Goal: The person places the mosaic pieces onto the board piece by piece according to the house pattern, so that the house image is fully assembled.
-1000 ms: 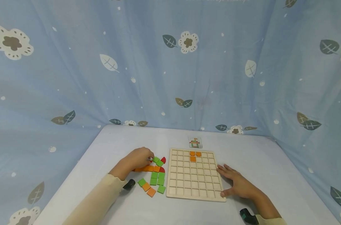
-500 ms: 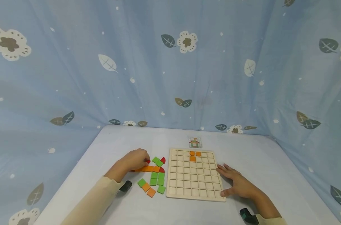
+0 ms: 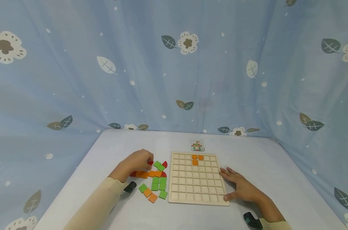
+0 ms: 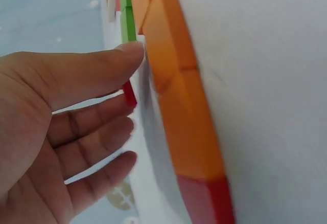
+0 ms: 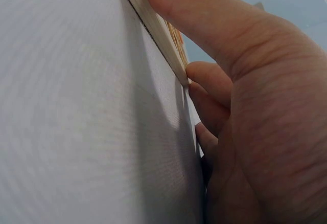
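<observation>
My left hand [image 3: 138, 160] is over the left group of coloured tiles, thumb and index finger pinching a small red tile [image 4: 129, 94]; its full shape is hidden by the fingers. The other fingers are loosely bent. Just below that hand lies a row of orange tiles [image 3: 141, 174], with a red tile [image 4: 207, 198] at its near end in the left wrist view. My right hand [image 3: 239, 185] rests along the right edge of the wooden grid board [image 3: 185, 188], fingers spread, thumb touching the rim. Two round orange pieces [image 3: 200, 157] and an orange square [image 3: 195, 162] sit in its upper cells.
A small pattern card [image 3: 197, 145] lies behind the board. Green square tiles [image 3: 155, 183], loose orange squares [image 3: 152, 198] and red quarter-round tiles [image 3: 164, 164] are spread left of the board. A blue patterned curtain [image 3: 174, 80] surrounds the white table [image 3: 119, 143].
My left hand has drawn back left from the green tiles and now holds a red tile. The nearby orange row shows slightly shifted tiles. The right hand stays on the board's edge.
</observation>
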### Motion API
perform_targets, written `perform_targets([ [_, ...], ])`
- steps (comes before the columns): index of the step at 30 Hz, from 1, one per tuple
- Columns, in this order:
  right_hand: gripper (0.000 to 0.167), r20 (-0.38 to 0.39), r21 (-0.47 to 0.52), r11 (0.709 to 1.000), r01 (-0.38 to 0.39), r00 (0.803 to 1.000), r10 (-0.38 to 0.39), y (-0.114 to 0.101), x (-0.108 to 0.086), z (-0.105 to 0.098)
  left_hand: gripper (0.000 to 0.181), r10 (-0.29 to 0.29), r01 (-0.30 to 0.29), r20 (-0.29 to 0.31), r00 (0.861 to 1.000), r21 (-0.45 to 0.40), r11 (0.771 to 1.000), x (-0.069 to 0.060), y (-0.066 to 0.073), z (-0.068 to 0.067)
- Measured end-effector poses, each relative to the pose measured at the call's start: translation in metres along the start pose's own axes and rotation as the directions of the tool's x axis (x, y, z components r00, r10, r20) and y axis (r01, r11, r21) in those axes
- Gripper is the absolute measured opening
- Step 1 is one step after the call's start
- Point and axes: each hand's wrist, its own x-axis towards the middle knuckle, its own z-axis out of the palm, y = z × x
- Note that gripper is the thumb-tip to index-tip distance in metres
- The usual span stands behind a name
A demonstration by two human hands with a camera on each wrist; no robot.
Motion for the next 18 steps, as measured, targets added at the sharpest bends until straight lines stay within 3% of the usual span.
perform_targets([
  [5,0.108,-0.001,0.003,1.0,0.004,1.0,-0.004,0.0,-0.001,-0.001,0.019,0.022,-0.022,-0.038,0.999,-0.007,1.0,0.012,0.014,0.001],
  [14,0.11,0.003,0.003,1.0,0.002,1.0,-0.002,0.003,0.001,0.002,0.016,0.134,-0.134,-0.032,0.99,0.003,0.991,0.032,0.043,0.008],
  [18,0.109,0.003,0.003,1.0,0.001,1.0,-0.001,0.003,0.001,0.001,0.015,0.193,-0.192,-0.044,0.98,0.03,0.981,0.039,0.054,0.011],
])
